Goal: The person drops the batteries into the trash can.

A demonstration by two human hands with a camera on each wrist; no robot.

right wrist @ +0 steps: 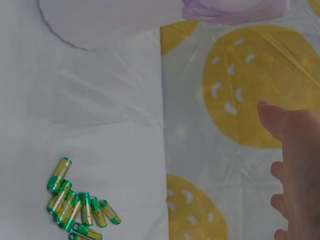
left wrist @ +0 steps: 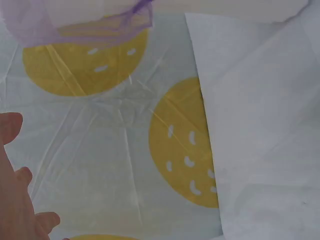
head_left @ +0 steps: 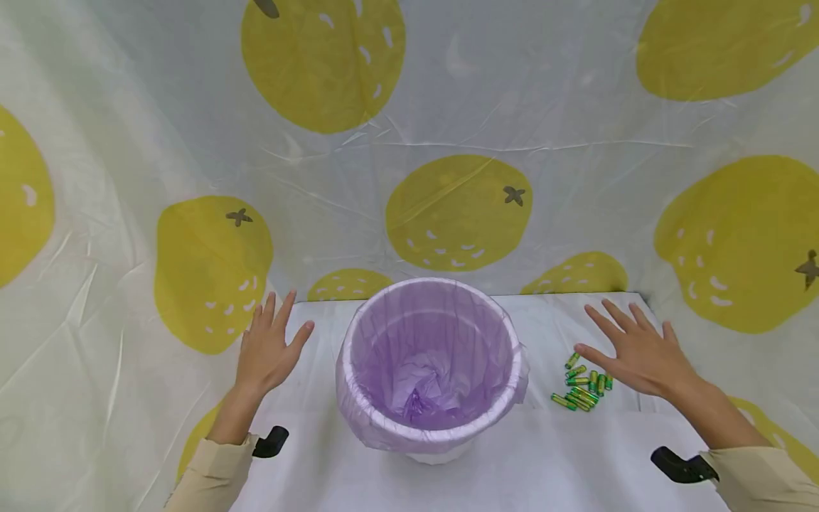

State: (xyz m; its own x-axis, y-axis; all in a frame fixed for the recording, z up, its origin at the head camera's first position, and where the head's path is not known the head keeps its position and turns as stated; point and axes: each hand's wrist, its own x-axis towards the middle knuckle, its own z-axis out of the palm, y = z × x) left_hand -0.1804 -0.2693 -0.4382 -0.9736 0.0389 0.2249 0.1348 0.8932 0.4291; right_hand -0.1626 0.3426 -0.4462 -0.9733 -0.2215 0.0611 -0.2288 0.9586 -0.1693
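In the head view my left hand (head_left: pixel 264 352) is held up to the left of a white bin (head_left: pixel 437 455), fingers straight and spread, holding nothing. On the other side my right hand (head_left: pixel 643 355) spreads its fingers beside a loose pile of green and gold batteries (head_left: pixel 581 398), apart from them. A thin purple bag (head_left: pixel 441 355) lines the bin and folds over its rim; crumpled film lies at the bottom. Several batteries (right wrist: pixel 86 209) also show low in the right wrist view, and the thumb (right wrist: pixel 272 120) there touches nothing.
A white cloth covers the table (head_left: pixel 544 462). Behind and beside it hangs a pale curtain (head_left: pixel 576 213) printed with large yellow fruit. A black strap piece sits at each wrist, the right one (head_left: pixel 681 466) near the table's right side.
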